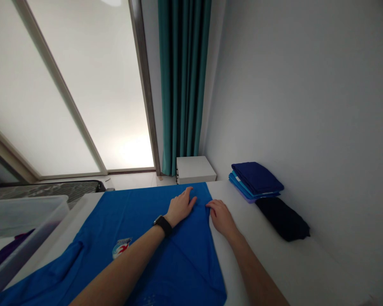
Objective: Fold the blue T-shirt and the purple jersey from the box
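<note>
A bright blue shirt (140,238) with a small red-and-white logo lies spread on a white table (274,263). My left hand (180,206), with a dark watch on the wrist, rests flat on the cloth near its far edge, fingers stretched out. My right hand (220,214) is at the shirt's right edge, fingers curled and pinching the cloth's border.
A stack of folded blue garments (255,180) sits at the far right of the table by the wall, with a folded black garment (284,219) in front of it. A clear plastic bin (19,229) stands at left. A small white cabinet (194,169) and teal curtain (181,85) lie beyond.
</note>
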`<state>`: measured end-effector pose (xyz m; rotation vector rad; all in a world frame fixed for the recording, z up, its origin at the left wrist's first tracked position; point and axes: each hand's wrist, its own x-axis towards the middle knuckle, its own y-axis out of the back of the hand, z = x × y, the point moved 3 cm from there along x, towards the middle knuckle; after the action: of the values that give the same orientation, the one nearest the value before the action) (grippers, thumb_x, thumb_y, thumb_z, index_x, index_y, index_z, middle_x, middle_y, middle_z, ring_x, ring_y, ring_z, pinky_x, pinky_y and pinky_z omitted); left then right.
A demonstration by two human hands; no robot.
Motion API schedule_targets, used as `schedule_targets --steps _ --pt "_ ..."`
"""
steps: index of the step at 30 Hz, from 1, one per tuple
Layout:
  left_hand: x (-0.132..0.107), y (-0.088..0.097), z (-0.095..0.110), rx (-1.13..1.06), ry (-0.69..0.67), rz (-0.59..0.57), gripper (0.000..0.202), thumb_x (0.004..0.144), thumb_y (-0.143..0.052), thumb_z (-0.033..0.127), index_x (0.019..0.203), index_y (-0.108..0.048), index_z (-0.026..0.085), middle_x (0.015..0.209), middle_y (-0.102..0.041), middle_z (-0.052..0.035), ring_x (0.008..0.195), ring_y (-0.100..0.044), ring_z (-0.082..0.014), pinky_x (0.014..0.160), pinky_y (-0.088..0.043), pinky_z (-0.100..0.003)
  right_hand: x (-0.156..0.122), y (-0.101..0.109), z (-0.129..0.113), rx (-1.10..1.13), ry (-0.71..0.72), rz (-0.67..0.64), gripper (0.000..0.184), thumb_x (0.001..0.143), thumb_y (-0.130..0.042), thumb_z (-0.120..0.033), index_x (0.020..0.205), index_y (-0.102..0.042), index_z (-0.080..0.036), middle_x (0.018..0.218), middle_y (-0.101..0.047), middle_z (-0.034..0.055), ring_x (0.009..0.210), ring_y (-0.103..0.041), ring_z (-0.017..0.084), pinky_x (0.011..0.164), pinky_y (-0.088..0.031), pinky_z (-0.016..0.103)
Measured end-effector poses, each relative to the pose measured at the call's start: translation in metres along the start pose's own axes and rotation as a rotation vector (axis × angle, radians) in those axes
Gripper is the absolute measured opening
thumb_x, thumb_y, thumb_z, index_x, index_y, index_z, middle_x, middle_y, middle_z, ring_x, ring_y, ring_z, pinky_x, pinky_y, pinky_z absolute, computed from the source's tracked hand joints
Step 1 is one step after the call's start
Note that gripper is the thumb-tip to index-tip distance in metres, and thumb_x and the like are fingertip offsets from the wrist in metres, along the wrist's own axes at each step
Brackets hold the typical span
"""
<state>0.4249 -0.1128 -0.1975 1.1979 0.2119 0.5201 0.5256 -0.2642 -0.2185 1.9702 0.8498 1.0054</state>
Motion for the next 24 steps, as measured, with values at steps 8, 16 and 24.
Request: schedule_targets --steps 8,16,24 --pt "-0.027 0.010 -0.012 -0.215 -0.002 -0.060 0.059 0.093 -0.046 0.032 0.147 -0.025 0.018 0.110 -0.067 -0.0083 0.097 -0.066 -0.0230 0.082 -0.047 -0.031 -0.006 0.000 -0.007 -0.049 -0.034 -0.038 0.025 0.090 -0.052 -0.026 0.108 -0.068 -0.021 0.114 -0.065 0.0102 0.111 -0.053 0.026 0.097 -0.040 0.040" --pt "-0.063 0.020 -0.018 -0.138 -0.059 -0.118 0.060 0.090 -0.046 0.019 0.147 -0.029 0.023 0.134 -0.052 -0.0112 0.108 -0.062 -0.0242 0.090 -0.048 -0.035 -0.031 -0.021 -0.024 -0.206 -0.168 -0.219 0.064 0.093 -0.044 -0.051 0.147 -0.041 -0.016 0.153 -0.036 0.0163 0.142 -0.028 0.036 0.112 -0.013 0.063" --pt "-0.080 0.027 -0.026 -0.302 -0.032 -0.028 0.050 0.089 -0.043 0.012 0.137 -0.043 0.025 0.131 -0.048 -0.0094 0.105 -0.062 -0.0211 0.090 -0.052 -0.034 -0.028 -0.009 -0.039 -0.292 -0.264 -0.445 0.075 0.095 -0.026 -0.058 0.154 -0.019 -0.012 0.161 -0.014 0.0093 0.148 -0.011 0.030 0.116 -0.002 0.059"
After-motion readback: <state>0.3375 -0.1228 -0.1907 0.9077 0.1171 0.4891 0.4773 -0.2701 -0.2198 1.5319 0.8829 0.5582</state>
